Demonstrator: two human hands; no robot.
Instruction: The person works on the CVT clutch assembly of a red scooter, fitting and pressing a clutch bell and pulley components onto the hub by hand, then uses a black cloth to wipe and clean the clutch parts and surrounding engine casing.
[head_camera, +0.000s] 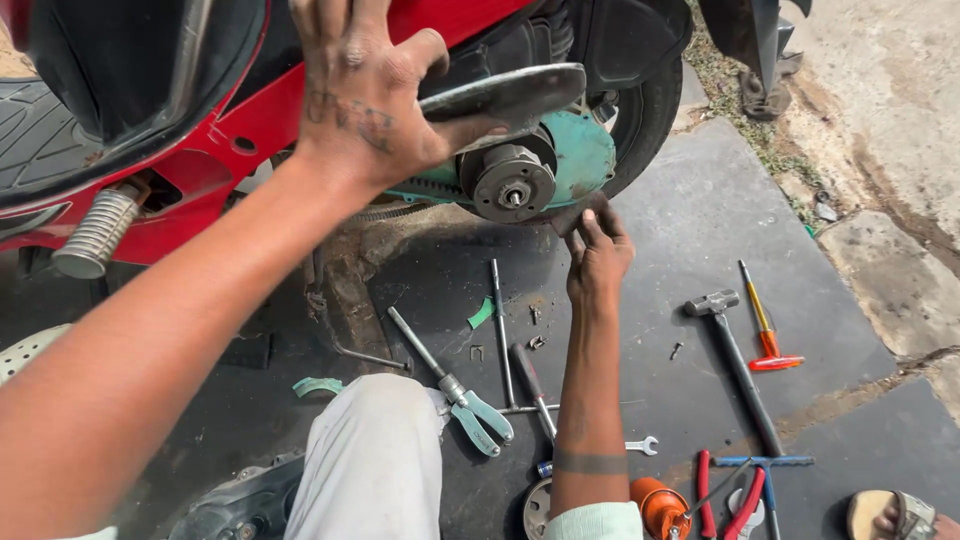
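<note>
Ok so the left hand (365, 90) is wrapped around a flat dark metal plate (505, 95), thumb underneath and fingers curled over the top, holding it right against the red scooter (250, 120) just above the clutch drum (512, 182). That drum sits on the teal transmission housing (575, 160), in front of the rear tyre (645, 120). The right hand (598, 255) is up under the housing with fingers loosely curled; it looks like it's pinching something dark at the lower edge, but I can't tell what, or if it really has a grip.

My take on doing this bit well: keep the plate square to the housing and don't let it twist, and let the lower hand steady the bottom edge so nothing slips onto the black rubber mat (680, 210). Don't force it, the drum shaft is right there.

Count of what's lying on the mat:
- one hammer (735, 360), toward the right edge
- one orange T-handle driver (765, 325), just beside the hammer
- one pair of teal-handled pliers (465, 400), near the knee (375, 450)
- one pair of red-handled pliers (725, 500), at the near edge
- one blue T-handle (765, 465), by the red pliers
- one small spanner (642, 446)
- one orange can (660, 508), at the near edge
- a few loose bolts mid-mat, too small to count for sure

A sandalled foot (900, 515) is in the near right corner.
</note>
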